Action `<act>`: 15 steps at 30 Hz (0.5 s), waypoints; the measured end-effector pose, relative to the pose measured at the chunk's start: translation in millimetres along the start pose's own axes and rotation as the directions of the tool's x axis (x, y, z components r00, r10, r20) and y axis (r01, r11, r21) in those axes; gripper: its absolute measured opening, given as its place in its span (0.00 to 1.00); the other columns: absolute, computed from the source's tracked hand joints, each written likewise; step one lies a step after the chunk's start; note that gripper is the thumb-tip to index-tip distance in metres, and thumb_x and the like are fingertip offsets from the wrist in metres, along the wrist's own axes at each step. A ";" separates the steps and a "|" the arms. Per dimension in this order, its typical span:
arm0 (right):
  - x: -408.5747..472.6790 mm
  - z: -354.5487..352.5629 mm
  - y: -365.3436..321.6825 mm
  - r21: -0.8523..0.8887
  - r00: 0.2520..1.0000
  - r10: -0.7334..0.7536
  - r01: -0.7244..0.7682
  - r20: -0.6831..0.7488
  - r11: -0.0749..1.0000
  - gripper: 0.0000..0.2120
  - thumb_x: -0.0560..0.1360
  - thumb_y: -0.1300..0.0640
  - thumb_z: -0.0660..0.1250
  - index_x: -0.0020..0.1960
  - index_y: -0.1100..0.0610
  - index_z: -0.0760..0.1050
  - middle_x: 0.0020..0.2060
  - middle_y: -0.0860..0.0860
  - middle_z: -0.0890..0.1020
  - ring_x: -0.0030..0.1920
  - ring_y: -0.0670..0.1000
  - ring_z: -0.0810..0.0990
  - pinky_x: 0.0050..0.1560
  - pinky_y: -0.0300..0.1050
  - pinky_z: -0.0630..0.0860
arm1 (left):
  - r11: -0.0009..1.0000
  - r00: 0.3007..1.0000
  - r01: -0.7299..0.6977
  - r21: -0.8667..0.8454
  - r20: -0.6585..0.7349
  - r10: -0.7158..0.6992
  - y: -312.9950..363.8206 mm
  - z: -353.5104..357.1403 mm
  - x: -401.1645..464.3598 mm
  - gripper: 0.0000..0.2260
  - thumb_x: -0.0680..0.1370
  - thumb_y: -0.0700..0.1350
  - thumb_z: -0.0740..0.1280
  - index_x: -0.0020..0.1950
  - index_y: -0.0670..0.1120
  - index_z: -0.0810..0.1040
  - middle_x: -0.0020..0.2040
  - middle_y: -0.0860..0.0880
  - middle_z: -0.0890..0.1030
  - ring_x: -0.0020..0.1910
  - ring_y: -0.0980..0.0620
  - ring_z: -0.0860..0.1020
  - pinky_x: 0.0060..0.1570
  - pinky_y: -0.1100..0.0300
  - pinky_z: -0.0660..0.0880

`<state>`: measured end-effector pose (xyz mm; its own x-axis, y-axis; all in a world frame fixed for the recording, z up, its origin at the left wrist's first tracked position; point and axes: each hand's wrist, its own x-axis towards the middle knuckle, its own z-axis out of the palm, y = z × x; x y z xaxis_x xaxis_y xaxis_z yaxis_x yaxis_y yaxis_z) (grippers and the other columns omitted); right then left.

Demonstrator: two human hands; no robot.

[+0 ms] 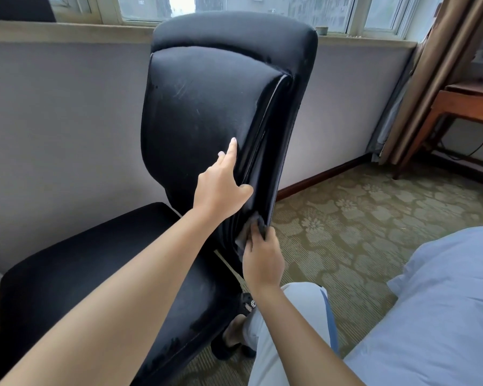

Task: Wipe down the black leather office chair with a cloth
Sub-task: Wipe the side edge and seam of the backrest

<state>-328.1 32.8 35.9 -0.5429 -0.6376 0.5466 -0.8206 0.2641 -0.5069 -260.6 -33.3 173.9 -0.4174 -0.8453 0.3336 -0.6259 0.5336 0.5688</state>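
Observation:
The black leather office chair (207, 101) stands in front of me with its tall backrest upright and its seat (101, 268) at the lower left. My left hand (223, 185) rests on the backrest's right side, fingers straight, thumb at the side seam. Lower down, my right hand (262, 260) grips a dark grey cloth (251, 229) and presses it against the backrest's lower right edge. Most of the cloth is hidden between my fingers and the chair.
A wall with a window sill (67, 32) runs behind the chair. Patterned carpet (374, 218) lies to the right. A wooden side table (469, 107) and a curtain (435, 79) stand at the far right. A pale blue bed (444, 302) fills the lower right.

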 end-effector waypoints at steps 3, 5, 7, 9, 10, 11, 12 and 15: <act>-12.4 1.5 -0.9 -0.067 0.959 0.126 -0.112 0.254 0.991 0.18 0.81 0.57 0.53 0.68 0.56 0.69 0.56 0.55 0.73 0.51 0.56 0.76 0.40 0.46 0.71 | 1.000 1.000 0.014 -0.017 -0.008 -0.014 -1.5 -1.4 -2.7 0.39 0.71 0.42 0.65 0.78 0.54 0.49 0.64 0.37 0.75 0.28 0.58 0.71 0.57 0.52 0.74; -10.5 -4.5 -2.7 -0.089 0.936 0.174 -0.154 0.306 0.984 0.17 0.81 0.57 0.52 0.68 0.55 0.68 0.57 0.54 0.72 0.51 0.55 0.76 0.40 0.43 0.68 | 0.999 1.000 0.015 -0.032 -0.007 -0.015 0.4 -3.2 -4.5 0.39 0.71 0.42 0.65 0.78 0.54 0.49 0.62 0.35 0.75 0.26 0.57 0.70 0.54 0.55 0.75; -3.8 -14.4 -5.2 -0.025 0.934 0.202 -0.204 0.296 0.979 0.16 0.80 0.58 0.53 0.65 0.54 0.72 0.56 0.53 0.73 0.47 0.54 0.76 0.38 0.42 0.67 | 0.999 1.000 0.016 -0.033 -0.015 -0.017 1.9 -4.0 -5.0 0.39 0.72 0.41 0.65 0.78 0.54 0.49 0.62 0.35 0.76 0.26 0.56 0.70 0.47 0.60 0.73; 2.5 -27.9 -8.9 0.122 0.960 0.203 -0.229 0.193 0.966 0.13 0.80 0.58 0.56 0.59 0.54 0.77 0.52 0.51 0.76 0.43 0.52 0.77 0.37 0.41 0.68 | 1.000 1.000 0.018 -0.024 -0.007 -0.018 1.7 -5.4 -7.0 0.39 0.72 0.41 0.65 0.78 0.54 0.49 0.62 0.36 0.76 0.28 0.55 0.71 0.49 0.59 0.73; 6.4 -36.2 -12.3 0.195 0.977 0.192 -0.207 0.093 0.959 0.12 0.79 0.58 0.59 0.57 0.54 0.78 0.50 0.50 0.77 0.41 0.52 0.77 0.36 0.40 0.67 | 1.000 1.000 0.018 -0.022 0.000 -0.018 1.3 -6.2 -8.3 0.39 0.72 0.42 0.65 0.78 0.54 0.50 0.62 0.35 0.76 0.30 0.53 0.74 0.51 0.58 0.73; 12.8 -44.7 -17.4 0.257 0.983 0.183 -0.174 -0.012 0.951 0.11 0.78 0.59 0.61 0.56 0.55 0.79 0.48 0.51 0.77 0.41 0.53 0.78 0.36 0.39 0.66 | 1.000 1.000 0.017 -0.021 0.008 -0.017 0.9 -6.8 -9.9 0.39 0.72 0.42 0.66 0.78 0.55 0.50 0.62 0.35 0.76 0.35 0.49 0.76 0.54 0.57 0.73; 21.5 -53.5 -23.6 0.301 0.979 0.171 -0.130 -0.112 0.945 0.10 0.77 0.60 0.63 0.55 0.56 0.80 0.47 0.51 0.78 0.40 0.53 0.78 0.36 0.39 0.66 | 1.000 1.000 0.015 -0.023 0.012 -0.015 0.3 -7.5 -11.4 0.39 0.72 0.42 0.66 0.78 0.55 0.50 0.62 0.35 0.76 0.41 0.46 0.78 0.55 0.56 0.73; 52.7 -78.0 -43.4 0.318 0.938 0.088 0.025 -0.336 0.948 0.09 0.75 0.61 0.65 0.53 0.57 0.81 0.44 0.52 0.79 0.39 0.51 0.79 0.35 0.37 0.68 | 0.999 1.000 -0.004 -0.036 -0.004 0.004 -1.1 -9.5 -16.9 0.39 0.71 0.43 0.67 0.78 0.55 0.51 0.62 0.36 0.76 0.52 0.42 0.78 0.56 0.57 0.71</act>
<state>-335.0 44.2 138.8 -0.6411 -0.3318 0.6920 -0.7344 0.0036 -0.6787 -246.6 -19.9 174.7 -0.4167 -0.8435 0.3389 -0.6001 0.5353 0.5944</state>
